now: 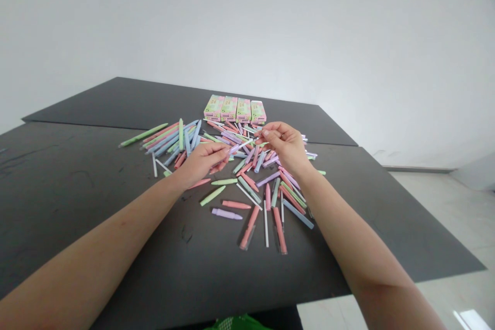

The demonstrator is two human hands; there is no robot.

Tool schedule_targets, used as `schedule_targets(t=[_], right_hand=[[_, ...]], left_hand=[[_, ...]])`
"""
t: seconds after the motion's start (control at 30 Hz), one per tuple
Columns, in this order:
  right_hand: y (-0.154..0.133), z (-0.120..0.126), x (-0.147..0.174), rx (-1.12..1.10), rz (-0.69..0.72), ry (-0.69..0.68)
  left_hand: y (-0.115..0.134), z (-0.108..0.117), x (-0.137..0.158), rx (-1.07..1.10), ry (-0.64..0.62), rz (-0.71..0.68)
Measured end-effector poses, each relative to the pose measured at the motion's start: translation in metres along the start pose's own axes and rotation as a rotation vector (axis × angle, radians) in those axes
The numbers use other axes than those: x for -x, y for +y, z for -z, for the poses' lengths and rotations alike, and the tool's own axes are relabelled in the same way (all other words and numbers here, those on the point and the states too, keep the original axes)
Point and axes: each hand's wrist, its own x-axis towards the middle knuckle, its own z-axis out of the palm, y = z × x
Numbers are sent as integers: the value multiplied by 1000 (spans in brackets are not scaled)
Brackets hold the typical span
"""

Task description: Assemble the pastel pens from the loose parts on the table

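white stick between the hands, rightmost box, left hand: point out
White stick [246, 143], head view: mid-shaft.
Rightmost box [258, 112], head view: its top face.
Left hand [203, 161], head view: its middle.

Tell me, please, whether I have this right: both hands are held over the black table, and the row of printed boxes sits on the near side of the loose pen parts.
Not quite: the printed boxes sit on the far side of the loose pen parts, as the head view shows. The left hand and right hand are indeed over the black table.
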Motion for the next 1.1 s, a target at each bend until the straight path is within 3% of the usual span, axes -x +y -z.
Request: schedule_targets(t=[0.57, 1.1], right_hand=[[3, 3, -1, 30, 25, -18], [4, -3, 2, 55, -43, -70]], left_hand=[[-2, 0, 0, 11, 14, 11], [1, -3, 0, 0, 23, 30]])
